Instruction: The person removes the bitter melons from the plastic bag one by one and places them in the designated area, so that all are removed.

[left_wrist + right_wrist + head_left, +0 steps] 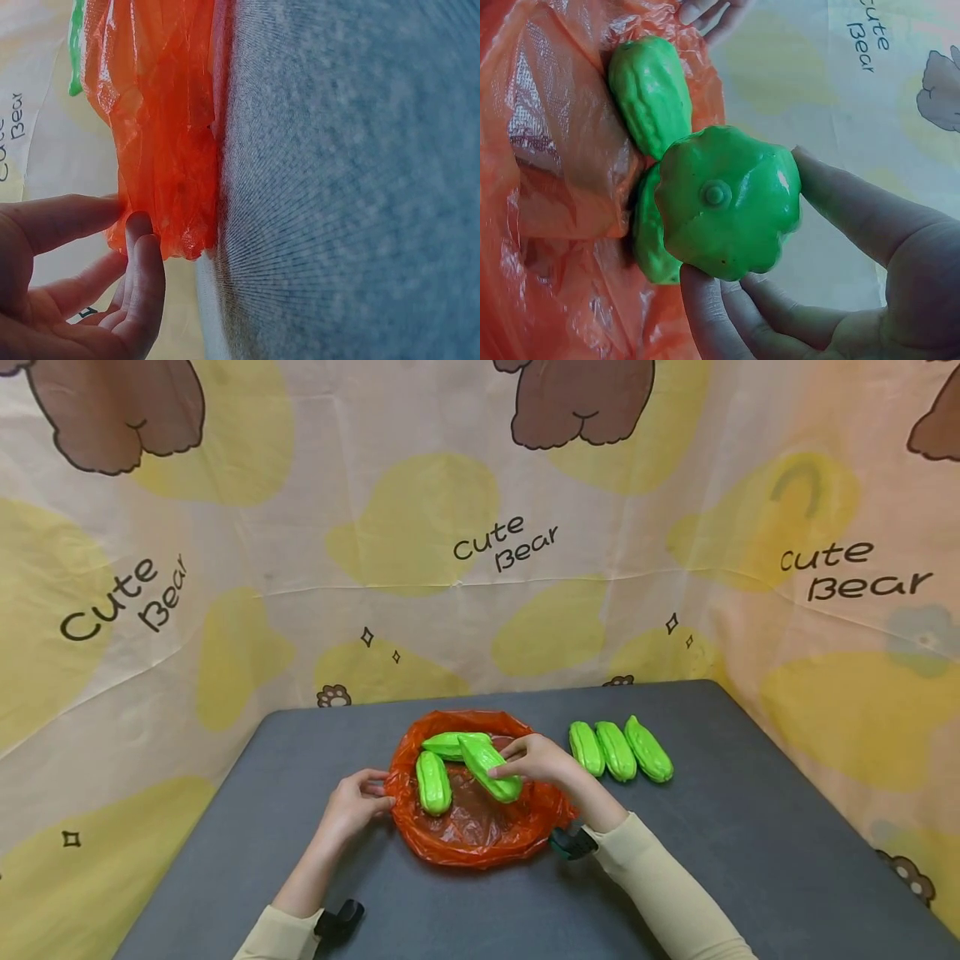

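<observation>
An orange plastic bag stands on the table with its mouth spread wide and rim rolled outward. My left hand is at the bag's left side, thumb and fingers pinching the plastic near the rim. Over the bag's mouth, my right hand grips a bright green ridged gourd between thumb and fingers. In the right wrist view that gourd shows its scalloped end with a small round nub. Beneath it lie two more gourds, one upright-looking at the left and one lying across the back.
Right of the bag, three similar green gourds lie side by side on the grey table. A cloth backdrop printed with bears and lettering hangs around the table. A dark band sits at the left cuff.
</observation>
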{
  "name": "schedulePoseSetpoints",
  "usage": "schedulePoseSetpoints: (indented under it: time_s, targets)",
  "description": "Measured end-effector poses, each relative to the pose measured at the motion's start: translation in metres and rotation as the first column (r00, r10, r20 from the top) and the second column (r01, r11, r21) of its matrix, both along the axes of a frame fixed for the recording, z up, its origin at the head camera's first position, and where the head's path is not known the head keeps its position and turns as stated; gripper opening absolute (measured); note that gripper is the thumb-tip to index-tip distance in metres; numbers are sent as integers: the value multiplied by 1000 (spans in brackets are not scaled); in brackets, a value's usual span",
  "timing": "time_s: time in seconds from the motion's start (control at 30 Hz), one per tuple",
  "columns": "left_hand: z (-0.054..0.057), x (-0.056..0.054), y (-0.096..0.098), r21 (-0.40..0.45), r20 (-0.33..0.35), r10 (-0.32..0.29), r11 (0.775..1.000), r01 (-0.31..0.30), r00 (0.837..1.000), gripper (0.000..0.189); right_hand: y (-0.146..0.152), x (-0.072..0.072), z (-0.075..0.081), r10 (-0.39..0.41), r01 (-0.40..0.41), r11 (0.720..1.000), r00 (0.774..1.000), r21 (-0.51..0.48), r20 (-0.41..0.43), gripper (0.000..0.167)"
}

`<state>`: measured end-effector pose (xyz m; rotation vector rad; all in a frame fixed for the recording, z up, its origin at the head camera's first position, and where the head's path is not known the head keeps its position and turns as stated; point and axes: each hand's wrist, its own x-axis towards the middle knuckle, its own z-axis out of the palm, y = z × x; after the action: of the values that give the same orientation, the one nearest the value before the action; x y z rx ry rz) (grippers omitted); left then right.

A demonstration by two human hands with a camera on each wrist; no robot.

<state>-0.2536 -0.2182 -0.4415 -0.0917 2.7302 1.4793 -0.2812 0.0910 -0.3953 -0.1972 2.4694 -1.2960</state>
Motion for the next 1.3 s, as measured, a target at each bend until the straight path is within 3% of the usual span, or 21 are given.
schedulePoseSetpoints:
  time_s: [0.43,1.0,1.3]
  targets:
    - [4,2,1,15,-10,-12,1000,12,1000,43,18,5,5,-31,31,999,999,-18,-27,56]
    - [3,1,0,12,-27,-20,1000,20,999,42,45,11,4,-64,66,997,997,34,-41,61]
    - [1,1,-1,7,-28,-15,1000,16,999,42,60,15,2,-72,72,997,997,-23,-9,62]
